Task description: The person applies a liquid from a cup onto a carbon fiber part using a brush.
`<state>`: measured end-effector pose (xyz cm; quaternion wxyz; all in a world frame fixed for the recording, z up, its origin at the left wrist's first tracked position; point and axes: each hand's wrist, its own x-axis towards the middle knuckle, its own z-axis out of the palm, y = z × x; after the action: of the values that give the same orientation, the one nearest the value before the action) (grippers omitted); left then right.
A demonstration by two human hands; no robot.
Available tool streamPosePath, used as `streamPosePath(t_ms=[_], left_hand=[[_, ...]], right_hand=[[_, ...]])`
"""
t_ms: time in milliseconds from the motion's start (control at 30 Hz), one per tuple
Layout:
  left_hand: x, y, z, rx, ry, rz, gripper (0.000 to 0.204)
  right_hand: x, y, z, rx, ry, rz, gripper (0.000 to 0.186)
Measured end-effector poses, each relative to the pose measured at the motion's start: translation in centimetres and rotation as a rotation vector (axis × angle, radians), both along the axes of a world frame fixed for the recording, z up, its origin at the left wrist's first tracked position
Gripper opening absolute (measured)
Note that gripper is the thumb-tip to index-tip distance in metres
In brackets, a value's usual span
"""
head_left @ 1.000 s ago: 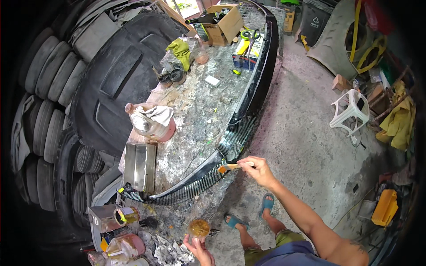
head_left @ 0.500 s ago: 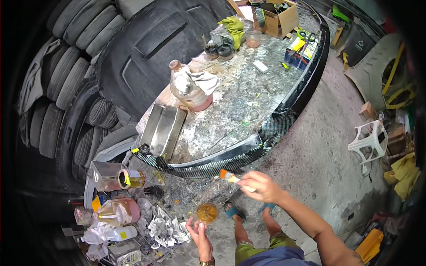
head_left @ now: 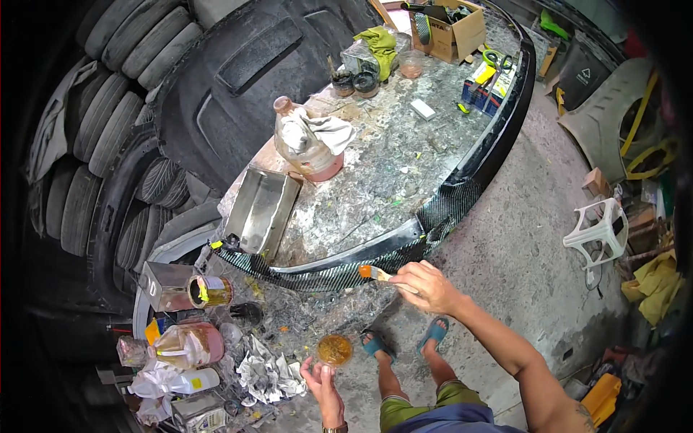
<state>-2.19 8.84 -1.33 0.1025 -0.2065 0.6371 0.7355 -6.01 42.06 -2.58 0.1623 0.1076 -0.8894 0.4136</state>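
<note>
My right hand (head_left: 426, 287) is closed round the handle of a flat paintbrush (head_left: 377, 273). Its orange bristles point left, at the lower edge of a black woven carbon-fibre strip (head_left: 317, 279) that runs along the table's near rim. Whether the bristles touch the strip I cannot tell. My left hand (head_left: 325, 390), lower and further left, has its fingers curled against a small clear cup (head_left: 335, 351) of amber liquid and holds it up. The strip continues right into a loose woven flap (head_left: 447, 209) and a dark curved edging.
On the stained table (head_left: 368, 187) stand a metal tray (head_left: 261, 209), a cut plastic jug (head_left: 310, 155) with a white rag, and a cardboard box (head_left: 451, 32). Cans (head_left: 211, 291), bottles and crumpled paper (head_left: 263, 372) crowd the left. A white stool (head_left: 598, 232) stands right.
My right hand has lifted slightly and turned the brush, so its handle lies more level and the bristles sit higher, against or over the strip's edge. My right foot has come into fuller view.
</note>
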Motion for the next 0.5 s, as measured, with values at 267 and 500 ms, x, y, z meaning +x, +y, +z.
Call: streamPosePath(t_ms=[267,500], left_hand=[[0.8,1.2,-0.8,-0.049,0.05,-0.075,0.051],[2.1,3.4,-0.7,0.019,0.033,-0.074,0.051]], right_hand=[[1.9,3.7,0.1,-0.038,-0.036,-0.026,0.034],[3.2,7.5,0.0,-0.064,-0.027,-0.041,0.032]])
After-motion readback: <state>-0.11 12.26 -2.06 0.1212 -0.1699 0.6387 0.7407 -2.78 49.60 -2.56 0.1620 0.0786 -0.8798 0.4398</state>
